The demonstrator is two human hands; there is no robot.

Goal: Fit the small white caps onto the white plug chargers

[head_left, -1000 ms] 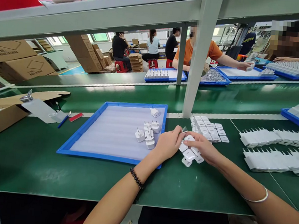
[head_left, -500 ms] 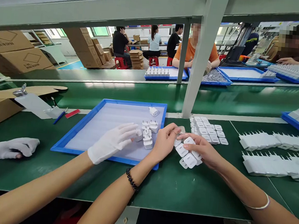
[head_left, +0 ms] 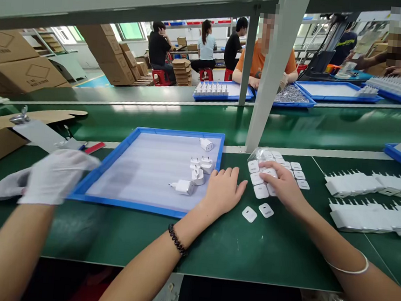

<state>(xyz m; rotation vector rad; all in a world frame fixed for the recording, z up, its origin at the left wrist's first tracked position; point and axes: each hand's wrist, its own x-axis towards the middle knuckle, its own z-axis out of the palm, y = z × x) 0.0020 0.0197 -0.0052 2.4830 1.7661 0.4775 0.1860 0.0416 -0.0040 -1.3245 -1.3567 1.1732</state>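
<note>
My left hand is open, palm down, its fingers over the right rim of the blue tray; it holds nothing. My right hand has thumb and fingers closed about some white plastic charger covers, each with a small slot, at the near-left edge of a pile of them. A crumpled clear plastic bag lies against the pile. Two loose covers lie nearer me on the green bench. Inside the tray are several white plug chargers, with pins showing.
At my left, a co-worker's white-gloved hands are beyond the tray's left edge. Rows of white chargers stand on the right. A grey post rises behind the bench. A cardboard box stands far left.
My left hand has drawn back and opened. My right hand has moved the covers to the pile, leaving two on the bench. The gloved hand left the tray, and a charger lies there.
</note>
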